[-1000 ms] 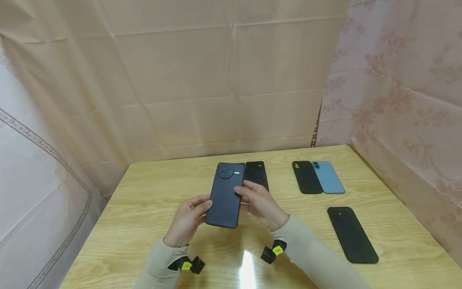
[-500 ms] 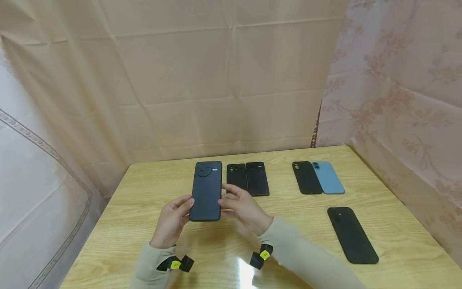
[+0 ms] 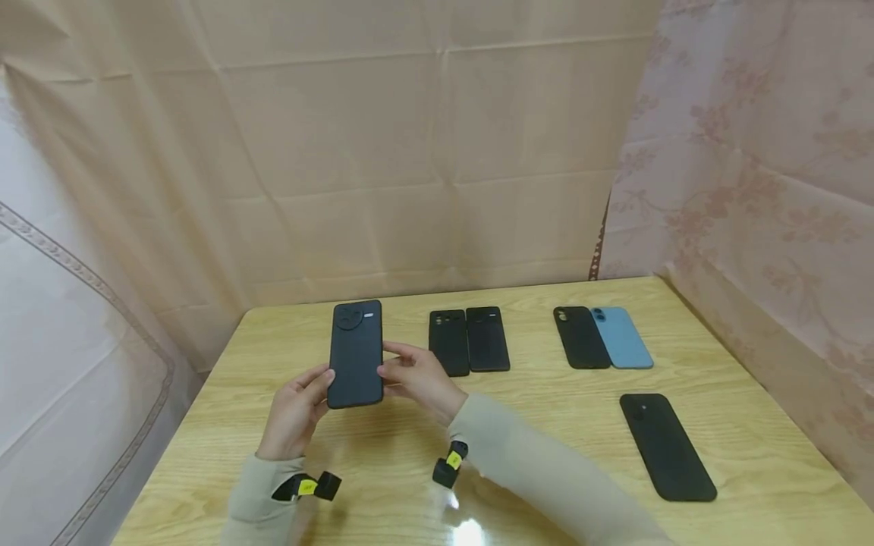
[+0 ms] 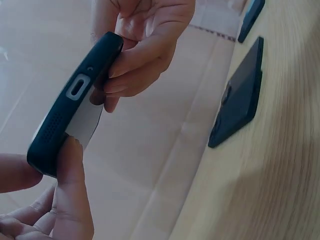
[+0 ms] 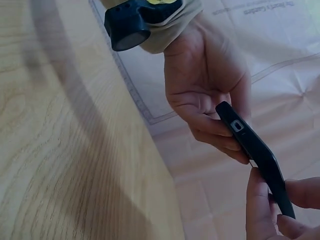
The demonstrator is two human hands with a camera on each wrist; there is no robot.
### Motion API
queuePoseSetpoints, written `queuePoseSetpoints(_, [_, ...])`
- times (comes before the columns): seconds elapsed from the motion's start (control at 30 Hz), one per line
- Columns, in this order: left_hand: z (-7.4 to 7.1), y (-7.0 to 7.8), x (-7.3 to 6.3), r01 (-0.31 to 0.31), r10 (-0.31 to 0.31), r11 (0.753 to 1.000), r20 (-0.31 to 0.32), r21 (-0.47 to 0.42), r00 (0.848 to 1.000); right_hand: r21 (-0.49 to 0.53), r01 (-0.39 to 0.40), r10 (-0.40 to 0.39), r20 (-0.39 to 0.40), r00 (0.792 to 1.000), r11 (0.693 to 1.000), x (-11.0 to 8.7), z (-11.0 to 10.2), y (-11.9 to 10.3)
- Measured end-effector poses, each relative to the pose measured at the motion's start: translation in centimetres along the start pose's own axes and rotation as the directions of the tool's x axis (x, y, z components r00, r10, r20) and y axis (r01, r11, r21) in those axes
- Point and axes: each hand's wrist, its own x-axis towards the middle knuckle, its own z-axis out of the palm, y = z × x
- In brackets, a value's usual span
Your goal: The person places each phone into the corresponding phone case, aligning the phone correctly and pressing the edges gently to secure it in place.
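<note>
A phone in a dark case (image 3: 355,356) is held upright above the left part of the table, camera ring facing me. My left hand (image 3: 293,413) pinches its lower left edge, thumb on the back. On the opposite edge, my right hand (image 3: 423,379) pinches it between thumb and fingers. The left wrist view shows the case's bottom end with a port cutout (image 4: 78,87) and a pale strip of the phone's front side. In the right wrist view the cased phone (image 5: 260,157) appears edge-on between both hands.
On the wooden table (image 3: 546,470), a black phone case (image 3: 448,343) lies against a black phone (image 3: 488,339). Further right, another black case (image 3: 582,337) touches a blue phone (image 3: 623,337). A black cased phone (image 3: 668,447) lies near the right. Curtains (image 3: 341,152) hang behind.
Both hands have carried the cased phone leftward, and it has turned from tilted to nearly upright. The black case beside the black phone, hidden earlier, is now uncovered.
</note>
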Motion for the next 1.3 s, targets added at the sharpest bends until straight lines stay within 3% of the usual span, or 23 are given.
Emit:
queuePoseSetpoints(0.43, [-1.9, -0.7, 3.2, 0.064, -0.061, 0.997, -0.092, 0.04, 0.994, 0.004, 0.025, -0.025, -0.15, 0.988, 1.0, 4.1, 2.5, 1.6])
queuePoseSetpoints(1.07, [-3.0, -2.0, 7.6, 0.18, -0.161, 0.973, -0.136, 0.145, 0.978, -0.024, -0.054, 0.05, -0.134, 0.99, 0.998, 7.6, 2.3, 4.7])
queuePoseSetpoints(1.3, [-2.7, -2.7, 9.0, 0.212, -0.199, 0.972, -0.132, 0.096, 0.971, 0.008, -0.061, 0.061, -0.129, 0.99, 0.998, 8.1, 1.9, 5.4])
